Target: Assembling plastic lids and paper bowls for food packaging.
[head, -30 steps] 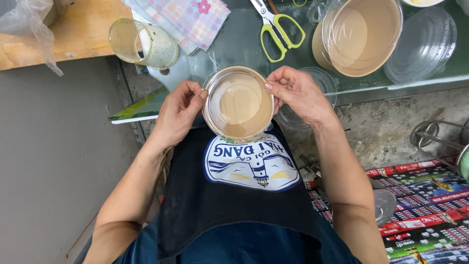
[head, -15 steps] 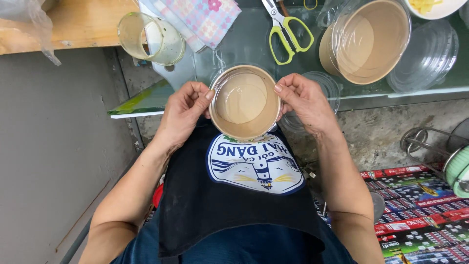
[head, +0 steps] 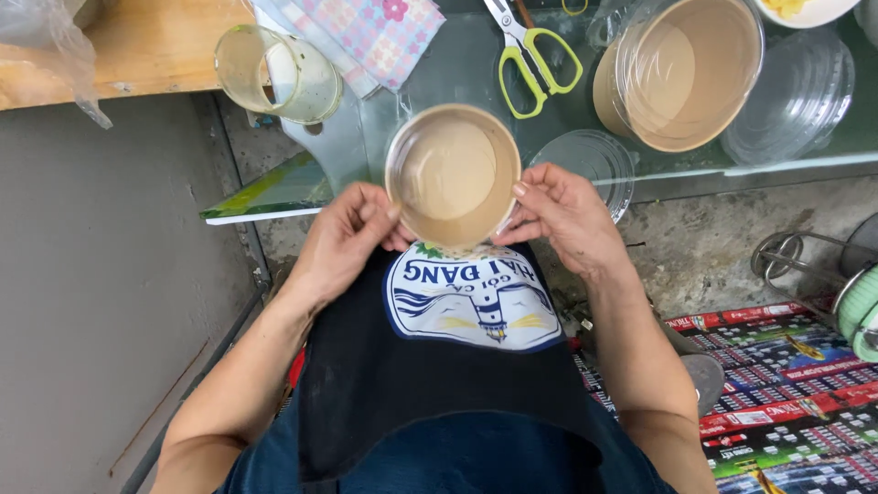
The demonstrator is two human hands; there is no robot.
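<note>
I hold a round brown paper bowl (head: 453, 174) with both hands in front of my chest, its opening facing up at me. A clear plastic lid seems to sit on its rim. My left hand (head: 343, 240) grips the bowl's left side, thumb on the rim. At the bowl's right side, my right hand (head: 560, 212) pinches the edge with its fingertips. Below the bowl is my dark apron with a blue and white printed patch (head: 471, 295).
On the glass counter (head: 457, 64) lie green-handled scissors (head: 530, 50), a stack of brown paper bowls (head: 681, 78), clear plastic lids (head: 796, 96), a single clear lid (head: 590, 165), a glass jar on its side (head: 274, 75) and patterned napkins (head: 366, 32). A wooden shelf (head: 137, 55) is at the left.
The bowl and both hands have stayed together and shifted slightly up toward the counter edge. My fingers have worked along the rim.
</note>
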